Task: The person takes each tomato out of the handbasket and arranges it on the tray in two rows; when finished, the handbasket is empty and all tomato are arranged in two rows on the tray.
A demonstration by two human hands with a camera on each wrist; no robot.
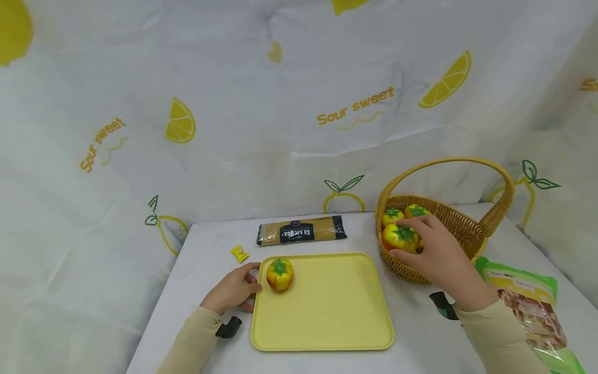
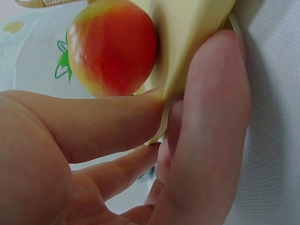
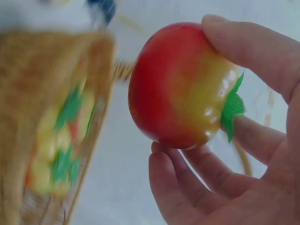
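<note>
My right hand [image 1: 436, 254] holds a red-and-yellow persimmon [image 1: 398, 239] with a green leafy top, over the near left part of the wicker basket [image 1: 460, 231]. In the right wrist view the thumb and fingers span the held persimmon [image 3: 180, 89], beside the basket's rim. More persimmons [image 1: 416, 210] lie inside the basket. At the left edge of the yellow tray [image 1: 327, 306], my left hand [image 1: 233, 288] grips the rim, as the left wrist view shows. Another persimmon [image 1: 280, 274] sits on the tray's upper left corner, close to the left hand.
Behind the tray lies a pack of spaghetti [image 1: 301, 230]. A small yellow wrapped sweet [image 1: 240, 253] is at the back left. To the right, a green-edged food bag [image 1: 530, 311] lies beside the right forearm. The basket's tall handle [image 1: 448, 162] arches over its opening.
</note>
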